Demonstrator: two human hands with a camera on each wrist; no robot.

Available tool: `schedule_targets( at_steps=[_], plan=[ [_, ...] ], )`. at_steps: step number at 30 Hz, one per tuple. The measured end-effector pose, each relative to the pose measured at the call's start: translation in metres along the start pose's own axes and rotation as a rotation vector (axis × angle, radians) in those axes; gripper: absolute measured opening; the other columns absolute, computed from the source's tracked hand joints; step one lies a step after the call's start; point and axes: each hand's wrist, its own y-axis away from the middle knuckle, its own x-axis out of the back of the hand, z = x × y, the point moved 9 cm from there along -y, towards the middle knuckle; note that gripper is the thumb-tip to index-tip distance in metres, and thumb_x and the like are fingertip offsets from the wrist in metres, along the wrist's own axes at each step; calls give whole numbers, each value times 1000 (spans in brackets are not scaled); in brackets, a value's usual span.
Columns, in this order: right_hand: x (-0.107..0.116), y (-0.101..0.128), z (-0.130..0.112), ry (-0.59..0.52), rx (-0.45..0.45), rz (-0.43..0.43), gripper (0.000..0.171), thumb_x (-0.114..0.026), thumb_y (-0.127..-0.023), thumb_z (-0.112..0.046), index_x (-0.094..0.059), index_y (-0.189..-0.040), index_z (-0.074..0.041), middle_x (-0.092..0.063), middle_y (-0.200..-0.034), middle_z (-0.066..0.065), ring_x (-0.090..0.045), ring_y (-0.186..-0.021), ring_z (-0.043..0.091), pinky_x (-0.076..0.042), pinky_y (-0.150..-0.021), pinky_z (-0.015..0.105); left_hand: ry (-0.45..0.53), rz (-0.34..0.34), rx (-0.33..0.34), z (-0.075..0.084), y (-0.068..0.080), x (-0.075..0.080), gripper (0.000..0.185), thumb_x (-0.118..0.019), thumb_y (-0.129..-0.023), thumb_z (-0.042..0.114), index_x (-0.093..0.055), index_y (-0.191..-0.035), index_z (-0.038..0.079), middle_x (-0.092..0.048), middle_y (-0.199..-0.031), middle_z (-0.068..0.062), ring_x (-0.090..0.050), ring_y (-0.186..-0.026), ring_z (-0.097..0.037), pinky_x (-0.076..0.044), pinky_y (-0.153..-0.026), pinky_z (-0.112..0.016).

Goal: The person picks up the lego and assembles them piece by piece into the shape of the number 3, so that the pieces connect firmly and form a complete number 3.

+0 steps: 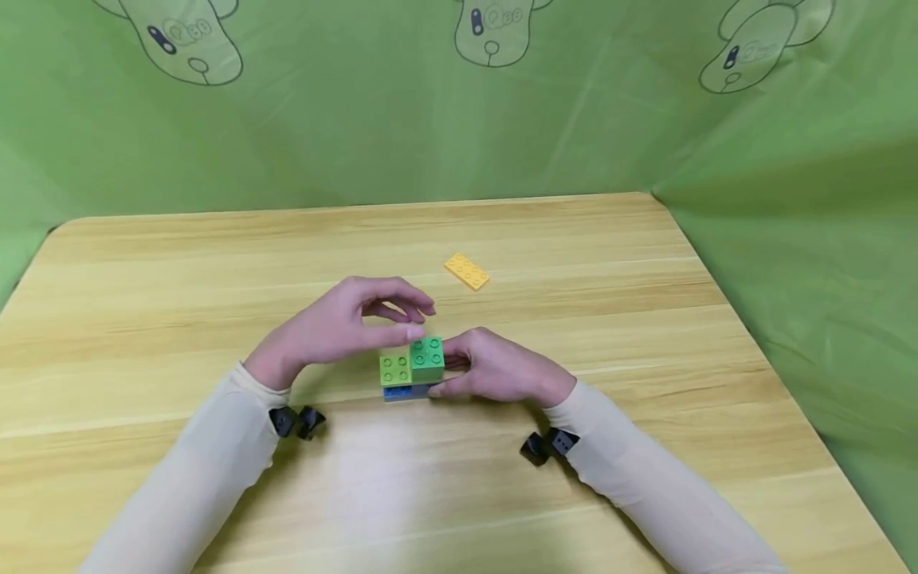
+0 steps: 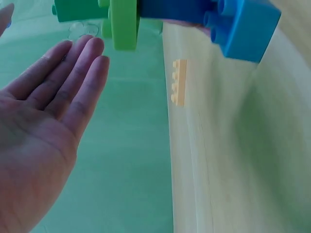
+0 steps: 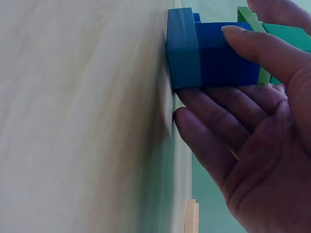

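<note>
At the centre of the head view a small brick stack (image 1: 411, 365) stands on the wooden table (image 1: 645, 319). It has a blue brick (image 1: 405, 391) at the bottom, a lime brick (image 1: 394, 367) on the left above it and a green brick (image 1: 427, 356) on the right, the highest of the three.

The right hand (image 1: 495, 368) comes in from the lower right and grips the stack from its right side. In the right wrist view its thumb (image 3: 265, 51) lies across the dark blue face of the blue brick (image 3: 214, 53) and the fingers (image 3: 214, 131) curl along the brick's side, down by the tabletop.

The left hand (image 1: 344, 323) sits just left of the stack and slightly above it. Its fingers are loosely bent, with the fingertips (image 1: 414, 331) at the top of the green brick. In the left wrist view the palm (image 2: 34, 141) is flat and open, the fingers straight and close together, holding nothing; the stack shows along the upper edge of that frame.

A yellow plate (image 1: 467, 271) lies alone on the table, above and right of the hands, well apart from the stack. It appears again at upper centre of the left wrist view (image 2: 179, 82).

No container is in view. Green cloth (image 1: 430, 127) with cartoon prints fills the upper part of the head view.
</note>
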Motion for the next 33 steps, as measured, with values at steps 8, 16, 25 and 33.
schedule_targets(
  at_steps=[8, 16, 25, 33],
  plan=[
    [0, 1, -1, 18, -11, -2, 29, -78, -86, -14, -71, -113, -7, -71, -106, -6, -65, -102, 7, -51, -93, 26, 36, 54, -61, -10, -20, 17, 46, -78, -84, 11, -61, -126, 3, -63, -124, -6, -57, -116, -22, -48, -99, -35],
    [1, 2, 0, 15, -29, -4, 32, -78, -86, -16, -70, -116, -7, -71, -108, -6, -64, -104, 6, -49, -94, 24, 13, 115, -27, -25, -42, 28, 45, -77, -86, 11, -61, -126, 1, -62, -125, -10, -56, -117, -17, -44, -103, -33],
    [0, 1, -2, -2, -26, -10, 31, -78, -86, -14, -70, -116, -7, -71, -108, -6, -64, -105, 7, -50, -94, 26, -69, 86, 19, -40, -66, 29, 47, -76, -87, 11, -59, -130, 2, -59, -131, -7, -51, -124, -15, -39, -106, -28],
    [0, 2, -1, -21, -36, -17, 30, -77, -87, -13, -70, -115, -5, -71, -108, -3, -65, -104, 9, -51, -94, 28, -46, 32, 123, -58, -82, 22, 48, -75, -88, 11, -58, -131, -1, -57, -134, -13, -50, -125, -21, -37, -108, -30]
  ],
)
